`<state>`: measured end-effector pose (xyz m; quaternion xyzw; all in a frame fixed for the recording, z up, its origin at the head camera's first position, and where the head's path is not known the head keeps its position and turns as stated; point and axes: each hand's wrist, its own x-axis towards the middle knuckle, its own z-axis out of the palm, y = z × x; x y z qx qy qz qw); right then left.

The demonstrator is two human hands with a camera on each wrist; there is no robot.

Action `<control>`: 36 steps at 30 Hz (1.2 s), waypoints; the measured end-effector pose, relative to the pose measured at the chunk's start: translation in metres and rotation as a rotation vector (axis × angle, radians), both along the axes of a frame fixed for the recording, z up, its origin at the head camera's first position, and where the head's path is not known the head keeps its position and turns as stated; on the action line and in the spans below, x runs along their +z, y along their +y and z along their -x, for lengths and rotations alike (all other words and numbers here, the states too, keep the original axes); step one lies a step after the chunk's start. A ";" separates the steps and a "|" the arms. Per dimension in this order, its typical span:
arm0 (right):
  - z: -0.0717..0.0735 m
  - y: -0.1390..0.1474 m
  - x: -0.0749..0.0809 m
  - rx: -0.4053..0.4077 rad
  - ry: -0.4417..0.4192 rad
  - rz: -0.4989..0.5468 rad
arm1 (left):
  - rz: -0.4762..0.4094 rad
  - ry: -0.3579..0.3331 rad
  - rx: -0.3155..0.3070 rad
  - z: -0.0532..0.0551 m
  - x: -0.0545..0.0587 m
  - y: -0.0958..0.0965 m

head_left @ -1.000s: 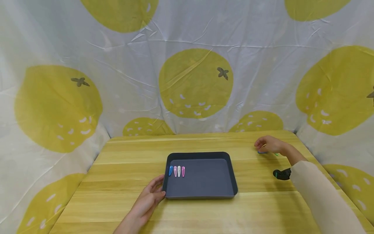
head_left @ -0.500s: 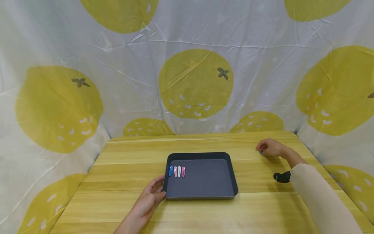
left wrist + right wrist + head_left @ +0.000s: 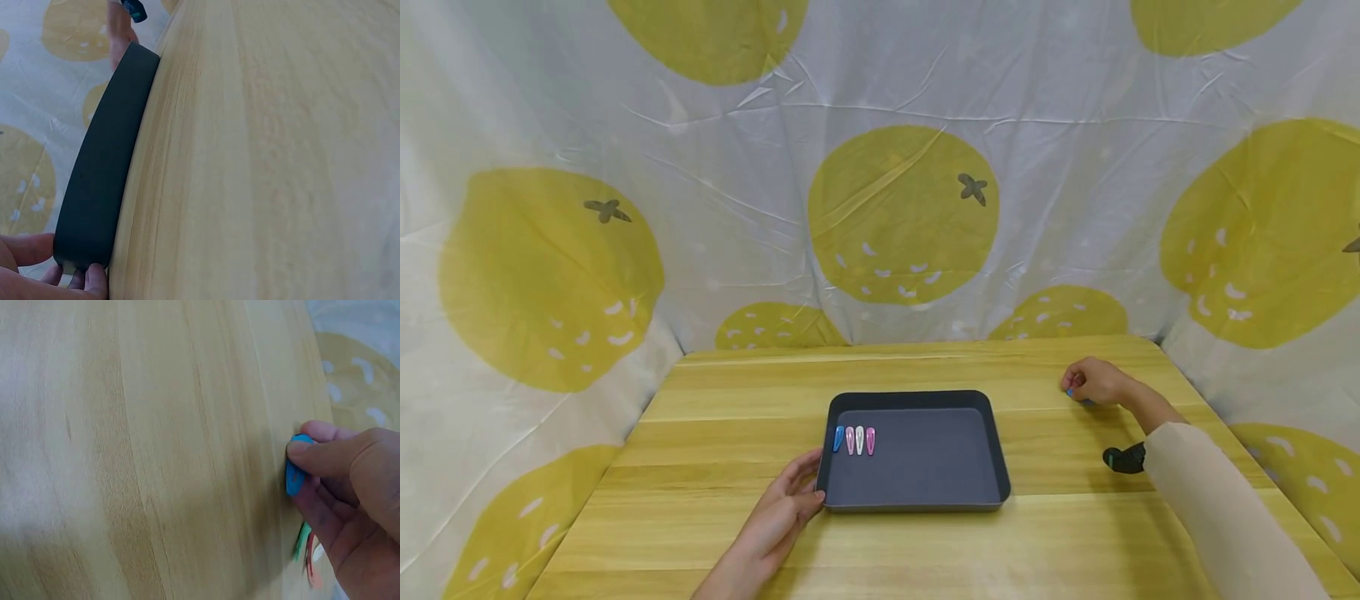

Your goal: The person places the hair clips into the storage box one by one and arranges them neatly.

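We see the right hand [image 3: 1097, 382] with its thumb and fingertips drawn together, pinching a blue hair clip [image 3: 293, 480] above the right far part of the worktop [image 3: 955, 554]. Just past its fingers, in the right wrist view, lie a green strip [image 3: 302, 541], a red strip [image 3: 309, 557] and a small white piece [image 3: 318, 552] — all partly hidden by the hand, so we cannot tell their full shape.

Farther out, our left hand [image 3: 775, 515] grips the near left corner of a dark grey tray [image 3: 932, 458], thumb and fingers bent round its edge. The tray sits flat near the middle of the worktop, well apart from the right hand. Inside it, along the left, four clips stand in a row: a blue one [image 3: 838, 438], a pale pink one [image 3: 850, 440], a white one [image 3: 860, 440] and a deeper pink one [image 3: 870, 441].

Beside the right sleeve [image 3: 1217, 500] we find a dark object [image 3: 1124, 458] with a green mark — what it is, we cannot tell. Behind everything hangs a pale cloth [image 3: 737, 208] printed with big yellow fruit.
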<state>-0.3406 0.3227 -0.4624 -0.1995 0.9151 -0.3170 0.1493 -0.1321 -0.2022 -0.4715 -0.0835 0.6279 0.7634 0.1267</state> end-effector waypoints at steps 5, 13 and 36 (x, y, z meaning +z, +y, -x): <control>-0.001 -0.001 0.000 -0.019 -0.018 0.004 | -0.002 0.007 0.015 0.000 0.000 0.000; 0.001 -0.011 0.007 0.020 -0.050 0.039 | 0.006 -0.005 0.012 0.000 0.002 0.001; -0.007 -0.062 0.038 0.103 -0.209 0.224 | 0.006 0.004 -0.003 -0.001 0.002 0.001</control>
